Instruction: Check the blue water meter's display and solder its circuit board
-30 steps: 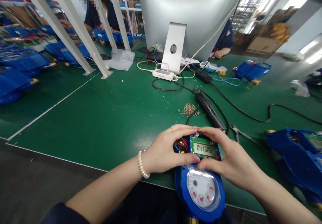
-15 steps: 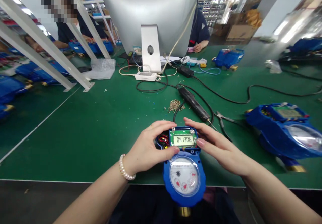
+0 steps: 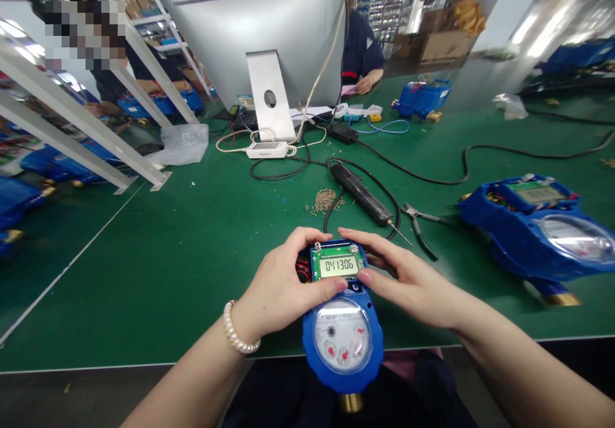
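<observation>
**Blue water meter, held at the table's near edge**

While both hands frame it, the blue water meter (image 3: 343, 325) lies at the near edge of the green table (image 3: 192, 255), its dial overhanging. Left hand (image 3: 283, 284): fingers curled on the green display board (image 3: 337, 263), thumb pressing its lower rim. Right hand (image 3: 408, 280): fingers extended, resting on the board's right side; half a second earlier its thumb stood clear, now it meets the left thumb. Beyond the fingertips: black electric screwdriver (image 3: 360, 192), screw pile (image 3: 325, 200), pliers (image 3: 419, 223). Right of the fingers: second blue meter (image 3: 533, 223).
</observation>
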{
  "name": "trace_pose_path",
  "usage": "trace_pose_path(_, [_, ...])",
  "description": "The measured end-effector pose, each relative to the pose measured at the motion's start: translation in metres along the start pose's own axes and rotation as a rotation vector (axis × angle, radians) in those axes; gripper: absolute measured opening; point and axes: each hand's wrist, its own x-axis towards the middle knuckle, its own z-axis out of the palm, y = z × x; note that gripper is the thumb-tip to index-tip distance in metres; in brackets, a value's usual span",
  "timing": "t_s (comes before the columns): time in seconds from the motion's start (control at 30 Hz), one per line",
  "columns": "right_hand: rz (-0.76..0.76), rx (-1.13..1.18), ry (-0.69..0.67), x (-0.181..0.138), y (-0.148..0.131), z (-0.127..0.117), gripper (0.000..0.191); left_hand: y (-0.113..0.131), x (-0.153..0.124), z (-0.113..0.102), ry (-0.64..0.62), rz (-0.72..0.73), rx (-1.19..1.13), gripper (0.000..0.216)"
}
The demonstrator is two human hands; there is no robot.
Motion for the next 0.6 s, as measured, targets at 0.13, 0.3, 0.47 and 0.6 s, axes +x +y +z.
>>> trace_pose_path(0.13, [0.010,0.087,0.010,-0.001,0.005,0.001,0.053,0.002,0.002,0.008,0.006,0.054,0.063,0.053])
trace_pose_path(0.3, [0.063,0.486,0.076,-0.006,0.017,0.006,0.039,-0.001,0.002,0.007,0.001,0.031,0.041,0.047])
trace_pose_path(0.47, [0.030,0.607,0.132,-0.010,0.028,0.014,0.038,-0.001,0.002,0.008,0.018,0.017,0.005,0.046])
trace_pose_path(0.6, [0.030,0.683,0.154,-0.009,0.027,0.018,0.037,-0.003,0.001,0.008,0.022,0.000,-0.005,0.046])
